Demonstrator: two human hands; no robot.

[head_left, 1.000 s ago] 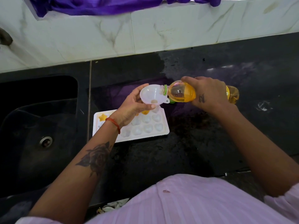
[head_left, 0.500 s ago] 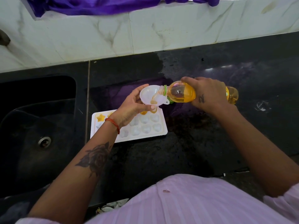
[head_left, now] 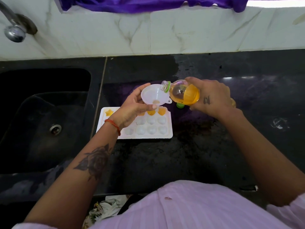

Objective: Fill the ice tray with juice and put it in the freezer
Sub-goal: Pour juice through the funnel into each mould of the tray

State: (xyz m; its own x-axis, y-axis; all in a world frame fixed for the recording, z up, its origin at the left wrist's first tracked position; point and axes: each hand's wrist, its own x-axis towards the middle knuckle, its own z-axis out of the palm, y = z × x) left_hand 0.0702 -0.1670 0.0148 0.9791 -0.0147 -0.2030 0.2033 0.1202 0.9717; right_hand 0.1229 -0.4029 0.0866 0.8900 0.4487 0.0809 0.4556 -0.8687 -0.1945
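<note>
You're gripping funnel (head_left: 152,95) left hand (head_left: 132,108), bottle (head_left: 181,93) right hand (head_left: 209,98), filling tray (head_left: 166,136): 12 o'clock row done, two rows plus freezer remaining.

A glossy black stone countertop (head_left: 214,154) fills the middle of the view, with a wet patch showing near the back wall, and a dark sunken sink (head_left: 41,121) with a round metal drain (head_left: 55,129) is set into its left part. Behind them runs a white marble-patterned tiled wall (head_left: 148,33), where a chrome tap (head_left: 14,28) juts out at the upper left and a shiny purple cloth (head_left: 148,4) hangs along the top edge. Crumpled white patterned fabric (head_left: 105,207) lies below the counter's front edge.
</note>
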